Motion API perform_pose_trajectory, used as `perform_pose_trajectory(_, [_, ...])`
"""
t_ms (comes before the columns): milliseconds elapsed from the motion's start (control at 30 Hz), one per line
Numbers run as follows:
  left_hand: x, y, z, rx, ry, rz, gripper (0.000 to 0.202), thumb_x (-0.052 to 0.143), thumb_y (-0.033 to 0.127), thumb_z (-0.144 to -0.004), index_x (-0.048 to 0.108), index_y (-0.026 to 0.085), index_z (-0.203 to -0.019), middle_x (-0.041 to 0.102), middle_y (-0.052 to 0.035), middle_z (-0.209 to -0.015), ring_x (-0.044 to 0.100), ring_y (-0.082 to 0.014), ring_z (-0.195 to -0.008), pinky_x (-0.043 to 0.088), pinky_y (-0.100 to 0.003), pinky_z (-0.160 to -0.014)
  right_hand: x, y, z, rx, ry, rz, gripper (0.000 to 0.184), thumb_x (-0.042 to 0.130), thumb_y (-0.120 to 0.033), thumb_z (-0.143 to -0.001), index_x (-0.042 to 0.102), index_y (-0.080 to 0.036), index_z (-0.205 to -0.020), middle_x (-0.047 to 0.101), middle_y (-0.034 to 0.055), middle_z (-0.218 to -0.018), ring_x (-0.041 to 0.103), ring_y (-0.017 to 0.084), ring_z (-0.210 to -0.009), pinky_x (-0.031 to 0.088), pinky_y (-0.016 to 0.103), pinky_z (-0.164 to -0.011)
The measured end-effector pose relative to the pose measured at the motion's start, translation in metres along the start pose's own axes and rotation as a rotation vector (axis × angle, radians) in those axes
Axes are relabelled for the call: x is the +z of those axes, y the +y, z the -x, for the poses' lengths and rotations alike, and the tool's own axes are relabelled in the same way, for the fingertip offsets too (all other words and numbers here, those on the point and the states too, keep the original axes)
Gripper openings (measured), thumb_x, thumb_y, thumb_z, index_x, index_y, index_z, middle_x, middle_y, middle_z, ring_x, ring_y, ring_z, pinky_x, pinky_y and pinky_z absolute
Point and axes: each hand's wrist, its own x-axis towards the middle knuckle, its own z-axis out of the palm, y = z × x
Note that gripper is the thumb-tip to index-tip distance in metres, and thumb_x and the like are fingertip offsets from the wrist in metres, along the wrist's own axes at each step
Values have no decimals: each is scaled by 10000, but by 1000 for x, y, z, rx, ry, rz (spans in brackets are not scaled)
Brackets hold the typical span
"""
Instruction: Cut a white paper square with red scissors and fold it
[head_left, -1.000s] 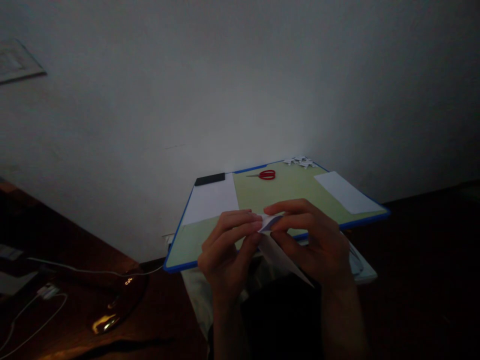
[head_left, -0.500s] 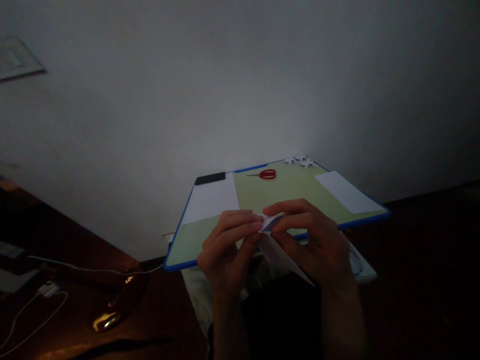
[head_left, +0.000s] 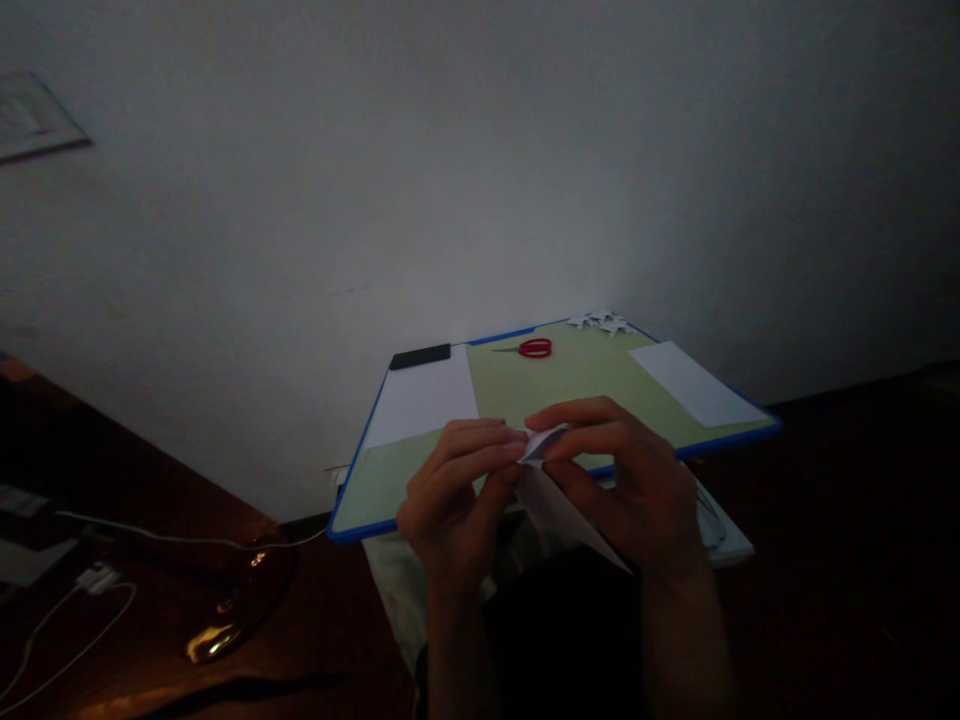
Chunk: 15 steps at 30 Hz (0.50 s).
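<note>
A small folded piece of white paper (head_left: 564, 510) is held up between my two hands, in front of the near edge of the table. My left hand (head_left: 461, 490) pinches its left end between thumb and fingers. On the other side, my right hand (head_left: 630, 480) grips the fold, its thumb below and fingers above. A long pointed part of the paper hangs down toward my right wrist. The fold between the fingertips stands slightly apart, showing a shaded inner face. Fingers hide part of the paper.
On the green, blue-edged table (head_left: 570, 380) lie red-handled scissors (head_left: 534, 348), a dark flat object (head_left: 420, 357), a white sheet (head_left: 424, 398) at left and another white sheet (head_left: 696, 383) at right. Several folded white paper pieces (head_left: 602, 321) sit at the back corner. A white cable (head_left: 225, 545) runs at left.
Almost nothing differs. Both hands keep the same grip on the folded paper, with only a tiny shift in the fingers and fold.
</note>
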Motion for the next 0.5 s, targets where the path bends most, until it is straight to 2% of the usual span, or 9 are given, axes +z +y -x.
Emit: perform_pose_trajectory(500, [4,3,-2,9,23,-15,161,730,92,-948,767,225,-1032,800,-29,-962,738,-202,-946,602,-407,-861,1,-1,-3,3,2,-17,194,738,-101,-950,723,-260,-1061,788,36,-1151,763,211,-1057,660,366,-859])
